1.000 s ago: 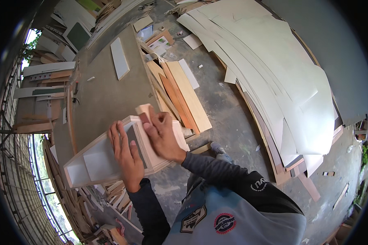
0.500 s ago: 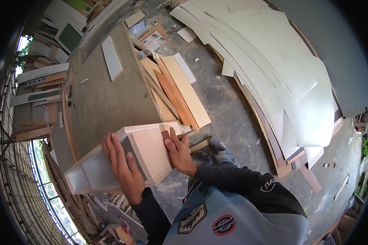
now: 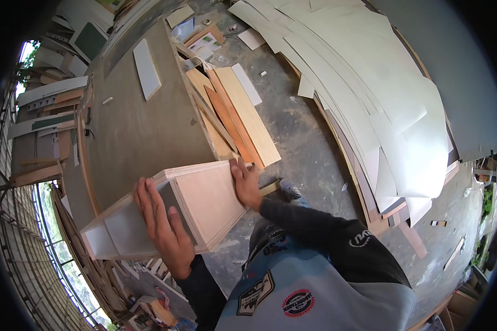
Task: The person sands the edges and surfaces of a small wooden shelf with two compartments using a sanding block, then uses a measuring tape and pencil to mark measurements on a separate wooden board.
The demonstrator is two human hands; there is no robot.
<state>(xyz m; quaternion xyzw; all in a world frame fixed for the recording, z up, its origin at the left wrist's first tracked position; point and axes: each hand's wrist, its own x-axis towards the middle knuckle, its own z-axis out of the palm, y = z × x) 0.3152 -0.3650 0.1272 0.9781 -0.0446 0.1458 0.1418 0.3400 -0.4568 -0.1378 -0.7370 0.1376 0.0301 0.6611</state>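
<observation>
Had the left hand (image 3: 163,226) wide open across the white-lined hollow of the box (image 3: 204,201), with fingers nearly straight and gripping nothing. Had the right hand (image 3: 247,185) at the right end of the pale face, with fingers partly bent; could not tell about any hold there. Found the box at the near end of the table (image 3: 143,132), close to planks (image 3: 246,121).

The grey floor (image 3: 303,132) is stained, the barred window (image 3: 63,251) daylit.
</observation>
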